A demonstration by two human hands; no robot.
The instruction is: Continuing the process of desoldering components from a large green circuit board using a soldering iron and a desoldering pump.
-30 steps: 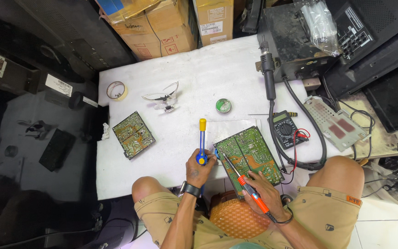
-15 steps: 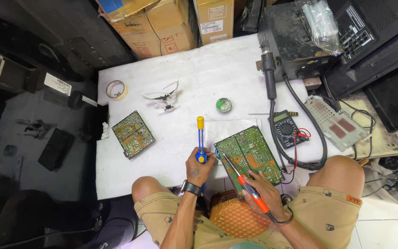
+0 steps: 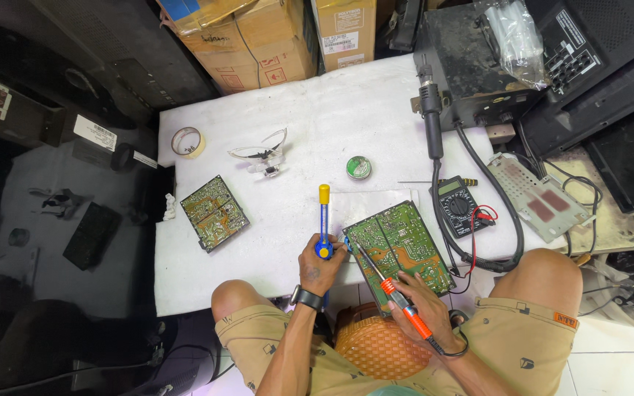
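My left hand (image 3: 322, 264) grips a blue solder-sucker pump with a yellow plunger (image 3: 323, 220), held upright at the left corner of a green circuit board (image 3: 398, 246). My right hand (image 3: 420, 304) holds a soldering iron with an orange handle (image 3: 398, 301); its metal tip rests on the board's near left corner, close to the pump's nozzle. The board lies on the white table (image 3: 346, 110) in front of my knees.
A second green circuit board (image 3: 214, 213) lies at the left. Tape roll (image 3: 187, 141), clear safety glasses (image 3: 262, 158), a round green tin (image 3: 359, 167), a multimeter (image 3: 460, 205), a hot-air handpiece (image 3: 430, 110) and its cable are on the table. Cardboard boxes (image 3: 258, 44) stand behind.
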